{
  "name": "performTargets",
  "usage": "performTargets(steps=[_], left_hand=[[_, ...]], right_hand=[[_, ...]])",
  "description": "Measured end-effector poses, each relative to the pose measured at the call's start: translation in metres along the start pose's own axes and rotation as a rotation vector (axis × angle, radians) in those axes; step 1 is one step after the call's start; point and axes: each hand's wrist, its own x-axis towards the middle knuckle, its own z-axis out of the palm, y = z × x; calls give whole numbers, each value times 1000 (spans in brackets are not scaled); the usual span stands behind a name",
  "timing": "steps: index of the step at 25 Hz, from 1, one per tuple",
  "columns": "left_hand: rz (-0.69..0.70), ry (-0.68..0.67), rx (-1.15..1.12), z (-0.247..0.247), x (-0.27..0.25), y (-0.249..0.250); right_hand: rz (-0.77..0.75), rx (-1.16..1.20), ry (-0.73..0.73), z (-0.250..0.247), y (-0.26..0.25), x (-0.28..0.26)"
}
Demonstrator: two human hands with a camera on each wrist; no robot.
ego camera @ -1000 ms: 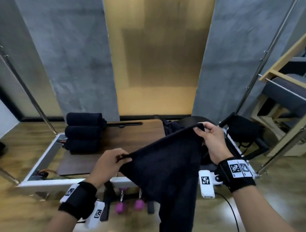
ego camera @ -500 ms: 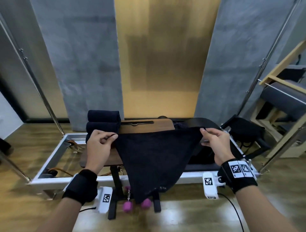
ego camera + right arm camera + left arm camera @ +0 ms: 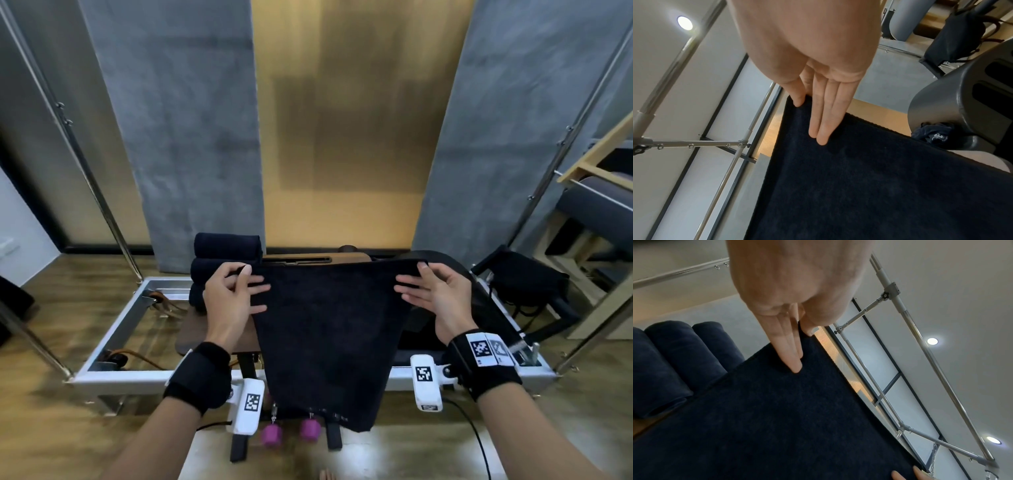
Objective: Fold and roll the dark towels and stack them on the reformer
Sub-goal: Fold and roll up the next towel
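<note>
A dark navy towel (image 3: 329, 329) hangs spread in the air in front of the reformer (image 3: 113, 342). My left hand (image 3: 236, 287) pinches its top left corner between thumb and forefinger, the other fingers lying straight along the cloth (image 3: 777, 410). At the top right corner my right hand (image 3: 428, 291) pinches the hem with its thumb, fingers flat on the towel (image 3: 869, 186). Three rolled dark towels (image 3: 226, 263) are stacked at the far left of the reformer's wooden board; those rolls (image 3: 674, 356) also show in the left wrist view.
A grey curved seat (image 3: 962, 100) with more dark cloth (image 3: 931, 134) lies behind the towel on the right. Two pink dumbbells (image 3: 291, 433) sit on the floor under the frame. Metal poles (image 3: 96, 185) rise on both sides. Wooden equipment (image 3: 599, 205) stands far right.
The towel has gone from slanted and bunched to level and stretched wide between both hands. Both hands rose and moved forward, and their free fingers straightened against the cloth.
</note>
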Motion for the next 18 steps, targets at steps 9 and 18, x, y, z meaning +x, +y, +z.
performTargets(steps=[9, 18], left_hand=[[-38, 50, 13, 48, 105, -69], [-162, 265, 189, 128, 236, -160]], right_hand=[[115, 103, 117, 29, 62, 116], [335, 84, 186, 56, 139, 269]])
